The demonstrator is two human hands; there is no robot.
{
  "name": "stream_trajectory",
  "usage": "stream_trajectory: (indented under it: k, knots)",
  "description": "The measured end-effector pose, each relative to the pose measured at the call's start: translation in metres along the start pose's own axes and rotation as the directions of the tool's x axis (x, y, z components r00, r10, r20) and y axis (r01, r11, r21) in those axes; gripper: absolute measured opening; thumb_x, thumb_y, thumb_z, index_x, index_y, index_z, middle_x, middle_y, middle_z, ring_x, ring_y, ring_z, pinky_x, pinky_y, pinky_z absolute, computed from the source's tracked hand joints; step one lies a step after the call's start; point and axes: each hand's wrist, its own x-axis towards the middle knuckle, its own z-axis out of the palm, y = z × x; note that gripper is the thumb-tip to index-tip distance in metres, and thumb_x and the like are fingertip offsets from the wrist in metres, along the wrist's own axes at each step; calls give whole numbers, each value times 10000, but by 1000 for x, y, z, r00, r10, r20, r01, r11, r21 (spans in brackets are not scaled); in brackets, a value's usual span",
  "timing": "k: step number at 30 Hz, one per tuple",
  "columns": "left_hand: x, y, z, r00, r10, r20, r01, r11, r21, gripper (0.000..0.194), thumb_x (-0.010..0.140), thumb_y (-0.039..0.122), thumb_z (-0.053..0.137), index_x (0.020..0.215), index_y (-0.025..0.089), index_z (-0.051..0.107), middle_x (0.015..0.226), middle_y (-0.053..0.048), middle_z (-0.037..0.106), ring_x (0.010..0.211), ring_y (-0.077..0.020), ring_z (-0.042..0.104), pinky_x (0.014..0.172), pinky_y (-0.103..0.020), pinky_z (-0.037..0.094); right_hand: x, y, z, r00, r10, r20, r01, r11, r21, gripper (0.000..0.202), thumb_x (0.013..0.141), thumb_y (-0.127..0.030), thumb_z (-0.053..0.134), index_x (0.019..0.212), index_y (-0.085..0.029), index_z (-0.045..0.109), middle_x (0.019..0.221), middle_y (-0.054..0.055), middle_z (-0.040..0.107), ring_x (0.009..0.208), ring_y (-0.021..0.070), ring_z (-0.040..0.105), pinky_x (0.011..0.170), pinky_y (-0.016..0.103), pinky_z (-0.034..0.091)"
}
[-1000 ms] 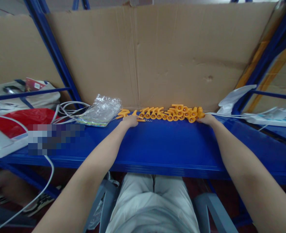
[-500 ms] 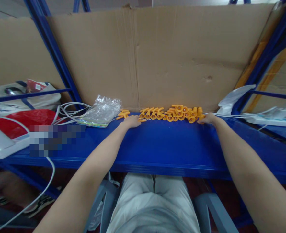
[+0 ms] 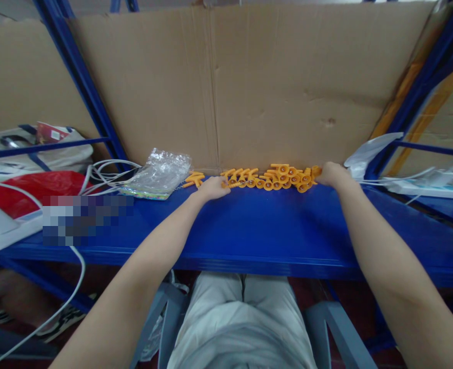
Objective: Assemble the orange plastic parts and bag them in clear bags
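Along the back of the blue shelf top (image 3: 257, 225) lies a row of orange plastic cup pieces (image 3: 283, 179), several stacked at its right end, their round hollow ends with metal centres facing me. My left hand (image 3: 213, 188) is closed on an orange T-handled piece (image 3: 233, 184) just in front of the row's left part. More orange T-handled pieces (image 3: 194, 179) lie left of that hand, partly hidden. At the right end, my right hand (image 3: 331, 175) is closed on an orange cup piece (image 3: 316, 171); its fingertips are partly hidden.
A clear plastic bag (image 3: 164, 174) lies left of the pieces, beside white cables (image 3: 106, 171), a red bag (image 3: 45, 189) and a white power strip (image 3: 11, 230). Cardboard (image 3: 272, 82) stands behind. Blue posts (image 3: 80, 82) flank both sides. Another person's leg (image 3: 14, 292) shows at lower left.
My left hand has shifted slightly right and up, bringing the T-handled piece in front of the row. My right hand has risen a little at the right end with an orange piece.
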Motion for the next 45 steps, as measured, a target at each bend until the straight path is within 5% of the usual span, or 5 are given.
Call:
stream_trajectory:
  k: [2,6,12,25,45]
  knots:
    - [0,1,1,1000,17,-21,-17,1000,-13,356,776,363,553,1068,217,695,989,-76,742,959,-268,680,754,-283,488,-12,-29,-11,992,-115,57,117,993,-27,287,714,-225,649,985,-151,707,962,162,723,927,310,690,753,393,537]
    - [-2,5,2,998,56,-39,-57,998,-26,389,772,370,567,1110,214,681,937,-70,738,916,-258,681,742,-286,477,-38,-82,-10,884,-463,70,458,886,75,244,757,-217,642,988,-173,707,967,107,736,908,256,688,779,330,526]
    - [-5,9,2,993,115,-35,-116,993,-20,369,783,376,564,1094,218,684,935,-64,733,890,-253,679,725,-295,471,-53,-108,10,777,-626,68,617,778,121,262,810,-244,637,1041,-138,703,1104,152,711,1031,302,664,887,402,515]
    - [-5,8,1,995,100,-23,-100,995,1,385,793,366,554,1129,219,671,965,-73,735,920,-260,684,759,-306,489,-56,-106,17,755,-655,-40,655,748,109,390,898,-287,558,1222,-90,648,1231,189,638,1175,315,590,1007,429,461]
    - [-10,16,-1,988,131,-76,-130,991,22,398,803,383,553,1149,217,660,974,-73,732,940,-259,684,774,-308,488,-62,-122,31,691,-683,-238,718,611,332,431,880,-268,555,1299,-201,629,1085,119,557,948,251,605,913,431,497]
